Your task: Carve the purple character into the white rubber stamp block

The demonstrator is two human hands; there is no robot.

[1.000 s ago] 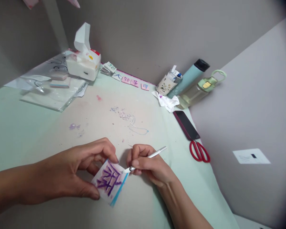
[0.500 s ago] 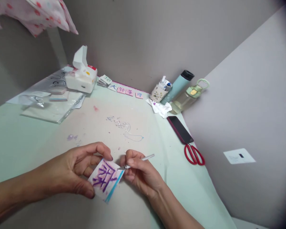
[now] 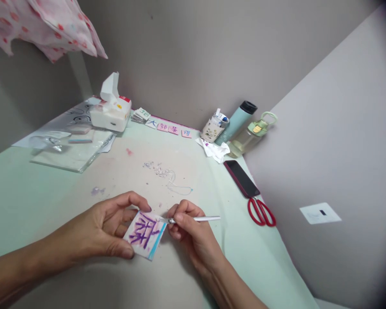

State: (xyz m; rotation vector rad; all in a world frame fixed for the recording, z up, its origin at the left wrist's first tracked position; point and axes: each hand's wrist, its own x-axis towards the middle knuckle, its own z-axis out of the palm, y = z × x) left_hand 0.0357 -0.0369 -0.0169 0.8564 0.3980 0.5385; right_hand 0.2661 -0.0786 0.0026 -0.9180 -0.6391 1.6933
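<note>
A small white square tile (image 3: 146, 236) has a purple character on its face and a blue stripe along its right edge. My left hand (image 3: 106, 229) grips it by its left side, between thumb and fingers. In my right hand (image 3: 191, 229) is a slim silver craft knife (image 3: 209, 218), pinched near its tip and lying almost level. Its blade is at the tile's upper right corner. Thin shavings and curled strips (image 3: 167, 174) lie on the grey-beige mat area beyond my hands.
At the back left are a tissue pack (image 3: 111, 116) and plastic-wrapped sheets (image 3: 73, 152). Character tiles (image 3: 173, 129) line the back edge. Toward the right are a pen cup (image 3: 214, 128), bottles (image 3: 238, 122), crumpled tissue (image 3: 215, 150), a phone (image 3: 242, 178) and red-handled scissors (image 3: 261, 212).
The knife has turned from a slant to nearly level, its tip slightly higher. The tile has tilted a little and its lower edge has risen. The camera view has shifted slightly.
</note>
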